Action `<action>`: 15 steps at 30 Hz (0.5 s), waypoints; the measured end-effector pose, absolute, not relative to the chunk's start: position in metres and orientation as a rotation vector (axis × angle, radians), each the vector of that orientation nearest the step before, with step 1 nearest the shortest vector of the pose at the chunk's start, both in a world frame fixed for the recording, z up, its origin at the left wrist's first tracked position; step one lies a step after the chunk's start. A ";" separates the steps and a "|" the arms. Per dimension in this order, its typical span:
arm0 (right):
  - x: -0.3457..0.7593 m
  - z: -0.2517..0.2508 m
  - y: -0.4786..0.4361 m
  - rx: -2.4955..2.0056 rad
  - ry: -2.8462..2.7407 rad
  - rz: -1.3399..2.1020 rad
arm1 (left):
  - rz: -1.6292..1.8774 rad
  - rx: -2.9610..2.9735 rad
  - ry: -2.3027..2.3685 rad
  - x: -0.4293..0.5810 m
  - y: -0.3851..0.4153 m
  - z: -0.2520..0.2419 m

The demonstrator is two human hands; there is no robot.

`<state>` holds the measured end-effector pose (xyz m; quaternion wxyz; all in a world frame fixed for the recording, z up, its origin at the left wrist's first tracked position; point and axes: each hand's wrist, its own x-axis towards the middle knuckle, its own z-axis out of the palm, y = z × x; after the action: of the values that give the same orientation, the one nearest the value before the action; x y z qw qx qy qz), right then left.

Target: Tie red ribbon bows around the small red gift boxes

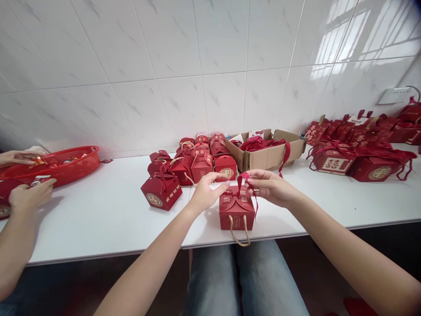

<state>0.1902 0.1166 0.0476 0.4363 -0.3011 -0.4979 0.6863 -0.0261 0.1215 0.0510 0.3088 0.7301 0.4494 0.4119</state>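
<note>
A red gift box (236, 213) with gold print and a twisted rope handle (239, 241) stands upright near the table's front edge. A dark red ribbon (242, 180) is threaded through its folded top. On the right side of the box, my right hand (271, 186) pinches the ribbon between thumb and fingers, with one tail hanging down. My left hand (208, 192) is at the box's upper left, its thumb and index finger curved and slightly apart. Nothing shows between those fingertips.
Several red boxes (201, 164) are grouped behind, one box (162, 191) with a tied ribbon nearer. A cardboard box (276, 156) holds ribbons. More red boxes (375, 169) stand right. At left, another person's hands (31, 193) work by a red basin (77, 169). A tiled wall (223, 101) backs the table.
</note>
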 end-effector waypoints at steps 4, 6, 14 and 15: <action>0.182 0.048 0.116 -0.752 -1.306 1.649 | 1.059 1.823 1.038 -0.008 0.115 0.062; 0.180 0.046 0.115 -0.783 -1.338 1.610 | 1.116 1.813 1.055 -0.001 0.113 0.065; 0.170 0.041 0.110 -0.901 -1.535 1.480 | 1.328 1.924 1.124 -0.004 0.114 0.062; 0.169 0.040 0.109 -0.904 -1.532 1.465 | 1.318 1.912 1.140 -0.008 0.114 0.059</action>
<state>0.1692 0.1090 0.0401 0.4066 -0.3586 -0.6073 0.5808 -0.0081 0.1144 0.0589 0.2736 0.7108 0.4239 0.4900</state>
